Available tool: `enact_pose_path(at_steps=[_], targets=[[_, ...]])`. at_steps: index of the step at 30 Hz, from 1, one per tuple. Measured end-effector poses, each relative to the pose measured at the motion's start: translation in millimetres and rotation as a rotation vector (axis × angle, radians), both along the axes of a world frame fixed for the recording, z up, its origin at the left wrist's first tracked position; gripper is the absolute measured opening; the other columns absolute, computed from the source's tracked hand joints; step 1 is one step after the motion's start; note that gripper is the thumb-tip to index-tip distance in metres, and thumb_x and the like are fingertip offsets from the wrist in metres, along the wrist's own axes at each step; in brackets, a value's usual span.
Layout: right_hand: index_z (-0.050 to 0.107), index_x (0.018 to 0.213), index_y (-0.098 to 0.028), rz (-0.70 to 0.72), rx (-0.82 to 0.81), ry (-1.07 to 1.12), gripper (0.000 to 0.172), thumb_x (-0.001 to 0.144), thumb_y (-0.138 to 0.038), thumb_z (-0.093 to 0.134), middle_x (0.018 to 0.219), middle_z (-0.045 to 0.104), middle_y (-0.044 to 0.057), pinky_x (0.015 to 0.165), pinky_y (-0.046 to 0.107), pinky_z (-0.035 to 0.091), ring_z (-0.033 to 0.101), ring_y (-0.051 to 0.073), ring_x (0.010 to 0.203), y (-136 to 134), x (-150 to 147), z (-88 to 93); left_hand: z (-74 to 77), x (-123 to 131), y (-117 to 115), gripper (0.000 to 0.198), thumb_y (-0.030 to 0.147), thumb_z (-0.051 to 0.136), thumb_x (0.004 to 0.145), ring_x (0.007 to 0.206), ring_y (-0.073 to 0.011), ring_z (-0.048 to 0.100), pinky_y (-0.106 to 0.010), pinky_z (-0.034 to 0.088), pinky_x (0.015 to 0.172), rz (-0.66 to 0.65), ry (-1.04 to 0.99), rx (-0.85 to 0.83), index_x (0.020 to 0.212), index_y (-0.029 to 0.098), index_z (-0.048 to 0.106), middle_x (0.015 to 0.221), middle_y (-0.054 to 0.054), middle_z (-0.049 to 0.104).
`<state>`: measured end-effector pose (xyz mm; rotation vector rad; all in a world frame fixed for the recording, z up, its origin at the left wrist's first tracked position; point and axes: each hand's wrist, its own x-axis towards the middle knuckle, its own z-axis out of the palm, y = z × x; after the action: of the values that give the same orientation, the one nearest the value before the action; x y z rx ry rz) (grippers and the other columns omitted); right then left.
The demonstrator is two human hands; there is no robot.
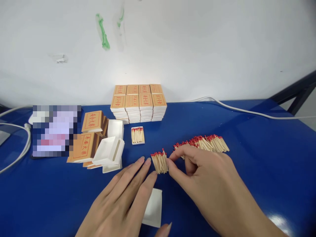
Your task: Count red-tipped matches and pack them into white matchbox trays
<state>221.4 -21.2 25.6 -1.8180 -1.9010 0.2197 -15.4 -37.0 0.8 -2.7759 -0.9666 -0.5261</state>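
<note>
A small bunch of red-headed matches point(159, 163) lies on the blue table, heads pointing away from me. My left hand point(123, 200) is open and flat, its fingertips along the bunch's left side. My right hand point(204, 181) is closed in a pinch at the right edge, on a match point(164, 155) whose head sticks out above the others; the fingers partly hide it. Beneath my left hand, partly covered, is a white matchbox tray point(153, 207). A larger pile of loose matches point(214, 144) lies beyond my right hand. Farther back rests a tray filled with matches point(137, 135).
Stacked orange-topped matchboxes point(138, 102) stand against the white wall point(197, 49). At left are matchbox sleeves point(85, 146) and white trays point(106, 151) in a heap. A blurred-out phone-like object point(56, 131) and white cables point(27, 141) lie farther left.
</note>
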Motion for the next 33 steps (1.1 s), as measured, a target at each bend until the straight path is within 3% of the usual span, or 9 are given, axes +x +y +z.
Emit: enact_pose_path(at_steps=[6, 11, 18, 26, 33], targets=[[0.073, 0.074, -0.029, -0.012, -0.104, 0.071, 0.025, 0.098, -0.037, 0.073, 0.049, 0.042, -0.008, 0.046, 0.028, 0.032, 0.042, 0.013, 0.043, -2, -8, 0.5, 3.7, 1, -2, 0.061, 0.047, 0.064, 0.106, 0.147, -0.0356, 0.068, -0.047, 0.071, 0.104, -0.011, 0.008, 0.006, 0.152, 0.005, 0.063, 0.162, -0.018, 0.065], [0.068, 0.071, -0.028, -0.005, -0.025, 0.058, 0.030, 0.099, -0.038, 0.073, 0.048, 0.042, -0.010, 0.045, 0.028, 0.033, 0.043, 0.011, 0.041, -2, -1, 5.8, 2.7, 1, -1, 0.061, 0.048, 0.063, 0.107, 0.145, -0.0345, 0.070, -0.046, 0.072, 0.102, -0.008, 0.017, 0.004, 0.152, 0.007, 0.062, 0.163, -0.017, 0.064], [0.076, 0.091, -0.029, -0.034, 0.090, -0.208, 0.005, 0.094, -0.027, 0.072, 0.053, 0.059, -0.008, 0.048, 0.032, 0.032, 0.059, 0.020, 0.044, 1, 16, -1.2, 1.5, 1, 2, 0.060, 0.045, 0.065, 0.105, 0.142, -0.0352, 0.072, -0.047, 0.073, 0.100, -0.009, 0.016, -0.002, 0.152, 0.008, 0.062, 0.160, -0.018, 0.067], [0.073, 0.087, -0.028, -0.002, 0.074, -0.200, 0.011, 0.097, -0.030, 0.069, 0.053, 0.060, -0.008, 0.049, 0.031, 0.031, 0.056, 0.018, 0.041, -2, 12, -1.5, 1.1, 1, -1, 0.049, 0.035, 0.067, 0.104, 0.136, -0.0304, 0.077, -0.045, 0.073, 0.099, 0.034, -0.070, -0.011, 0.148, 0.013, 0.066, 0.152, -0.009, 0.075], [0.073, 0.089, -0.027, 0.033, -0.002, -0.178, 0.019, 0.103, -0.033, 0.063, 0.055, 0.061, -0.006, 0.050, 0.032, 0.029, 0.056, 0.016, 0.042, -3, 5, -5.0, -3.8, -2, -2, 0.054, 0.038, 0.066, 0.105, 0.142, -0.0314, 0.073, -0.043, 0.071, 0.104, -0.016, -0.023, -0.014, 0.152, 0.012, 0.066, 0.161, -0.011, 0.068]])
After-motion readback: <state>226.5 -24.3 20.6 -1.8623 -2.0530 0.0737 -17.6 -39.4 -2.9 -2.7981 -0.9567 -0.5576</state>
